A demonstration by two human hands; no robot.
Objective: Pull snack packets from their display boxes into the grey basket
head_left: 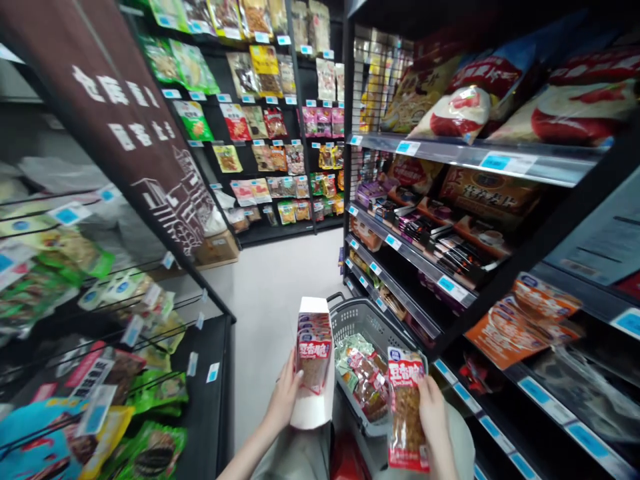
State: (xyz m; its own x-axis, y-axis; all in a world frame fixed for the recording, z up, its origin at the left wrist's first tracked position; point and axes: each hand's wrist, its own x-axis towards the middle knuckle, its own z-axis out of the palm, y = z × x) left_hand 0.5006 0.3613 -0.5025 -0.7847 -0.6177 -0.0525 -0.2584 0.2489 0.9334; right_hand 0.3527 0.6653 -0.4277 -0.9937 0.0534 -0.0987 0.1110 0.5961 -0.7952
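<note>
My left hand [285, 390] grips the left side of a white cardboard display box [313, 415], its thumb against the side wall. Inside the box stand several red snack packets [314, 360] with clear windows, one behind another. In my right hand [434, 407] is a single red snack packet [406, 417] of the same kind, held upright by its right edge, brown food showing through its window. Between the two hands sits a grey shopping basket [353, 313] with several snack packets [367, 380] in it, red and green ones. The held packet hides part of the basket's right side.
Shelves with price labels [453, 288] rise close on my right, where orange packets [525, 320] lie near the edge. Hooks with green bags [157, 387] line the left, beside a dark brown banner [110, 93]. Hanging snacks cover the back wall; a cardboard carton [217, 248] stands on the floor.
</note>
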